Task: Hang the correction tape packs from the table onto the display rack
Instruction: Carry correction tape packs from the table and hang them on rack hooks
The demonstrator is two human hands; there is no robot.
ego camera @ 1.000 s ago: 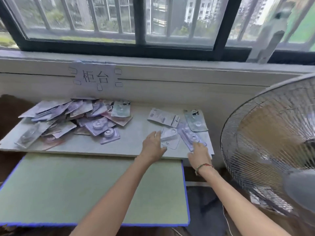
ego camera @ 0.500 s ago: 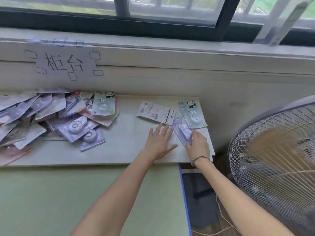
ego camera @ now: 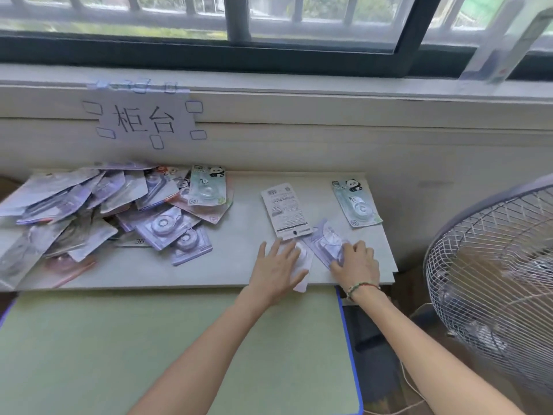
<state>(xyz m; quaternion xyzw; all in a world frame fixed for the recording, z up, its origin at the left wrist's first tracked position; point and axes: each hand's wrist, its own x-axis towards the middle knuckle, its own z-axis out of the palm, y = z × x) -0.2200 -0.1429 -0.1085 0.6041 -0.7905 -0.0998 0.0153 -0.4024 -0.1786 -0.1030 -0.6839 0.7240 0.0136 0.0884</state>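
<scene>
Soft window (ego camera: 299, 19) daylight, blurred, warped edges

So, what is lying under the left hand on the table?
Under the left hand lies a pale correction tape pack, its near corner past the table edge. The hand covers most of it, so its print stays hidden.

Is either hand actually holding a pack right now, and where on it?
Neither lifts one. The left hand rests flat on a white pack; the right hand touches the near end of a purple pack.
</scene>
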